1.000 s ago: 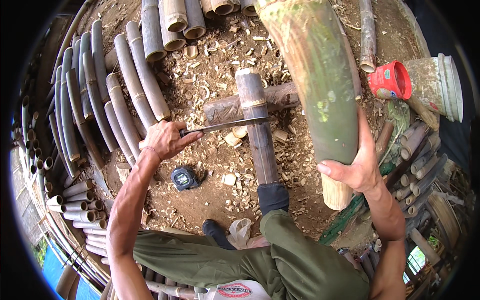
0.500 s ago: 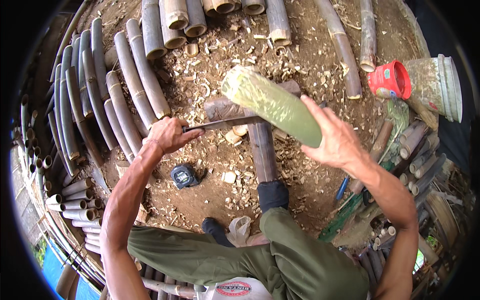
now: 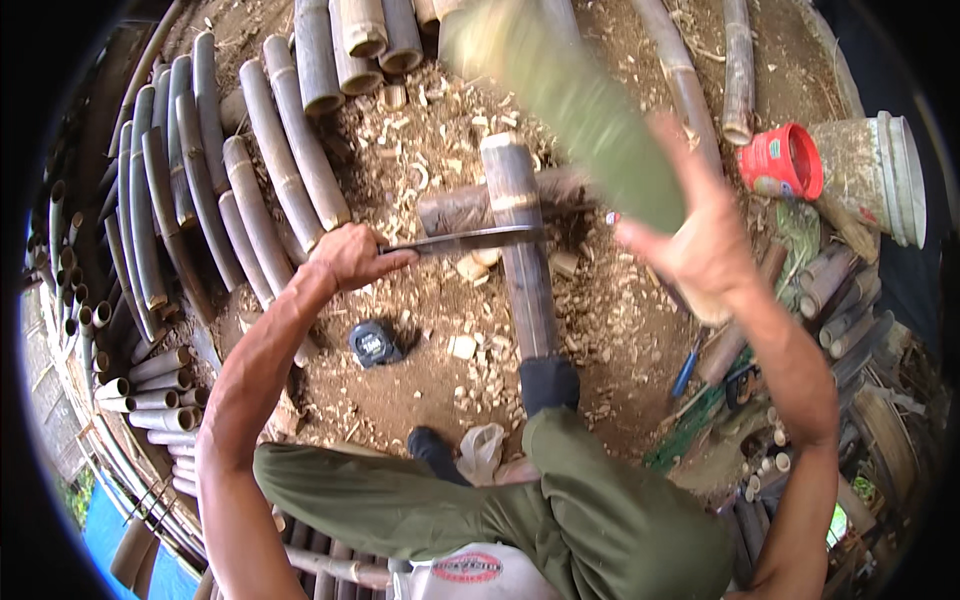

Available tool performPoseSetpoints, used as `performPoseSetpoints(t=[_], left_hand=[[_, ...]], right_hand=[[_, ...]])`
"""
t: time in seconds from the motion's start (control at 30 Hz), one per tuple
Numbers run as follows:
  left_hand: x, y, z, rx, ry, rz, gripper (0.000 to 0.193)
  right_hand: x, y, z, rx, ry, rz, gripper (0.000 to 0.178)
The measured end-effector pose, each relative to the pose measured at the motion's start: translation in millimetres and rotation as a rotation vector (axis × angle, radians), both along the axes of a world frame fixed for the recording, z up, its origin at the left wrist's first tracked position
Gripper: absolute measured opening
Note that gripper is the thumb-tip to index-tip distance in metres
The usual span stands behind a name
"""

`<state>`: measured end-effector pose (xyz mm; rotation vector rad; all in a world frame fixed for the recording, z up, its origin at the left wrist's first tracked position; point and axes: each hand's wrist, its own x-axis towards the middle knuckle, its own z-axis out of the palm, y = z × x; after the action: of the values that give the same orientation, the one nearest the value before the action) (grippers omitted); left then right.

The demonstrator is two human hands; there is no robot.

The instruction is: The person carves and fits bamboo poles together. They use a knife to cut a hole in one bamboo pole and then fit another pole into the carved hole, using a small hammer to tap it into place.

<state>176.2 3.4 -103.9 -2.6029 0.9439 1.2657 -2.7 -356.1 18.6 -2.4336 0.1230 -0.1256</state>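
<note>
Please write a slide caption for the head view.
Left hand holding blade across bamboo piece, right hand holding blurred green club.

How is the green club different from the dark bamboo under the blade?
The green club looks fatter than the dark bamboo. The club is greenish; the bamboo is grey-brown. The club is held in the right hand; the bamboo rests across a log, under the blade. Both are long and rounded.
</note>
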Motion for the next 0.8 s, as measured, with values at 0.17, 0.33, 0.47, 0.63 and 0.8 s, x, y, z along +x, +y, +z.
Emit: performPoseSetpoints(t=[0.17,0.33,0.47,0.63,0.8], left_hand=[[-1.6,-5.4,3.9,-0.018,0.050,0.043,0.081],[-1.9,-6.3,-0.2,-0.056,0.041,-0.049,0.086],[5.3,7.7,-12.1,-0.003,0.078,-0.003,0.081],[5.1,-6.8,-8.6,0.024,0.091,0.000,0.084],[22.2,-20.8,13.0,0.087,0.129,-0.059,0.066]], right_hand=[[19.0,-0.5,-4.4,0.361,-0.628,-0.089,0.055],[-32.7,20.3,-26.8,-0.117,0.284,0.314,0.097],[-0.5,20.0,-3.2,0.022,-0.172,0.091,0.097],[-38.4,29.1,-43.3,0.125,0.232,0.132,0.096],[-40.7,28.3,-20.9,0.200,0.043,0.042,0.096]])
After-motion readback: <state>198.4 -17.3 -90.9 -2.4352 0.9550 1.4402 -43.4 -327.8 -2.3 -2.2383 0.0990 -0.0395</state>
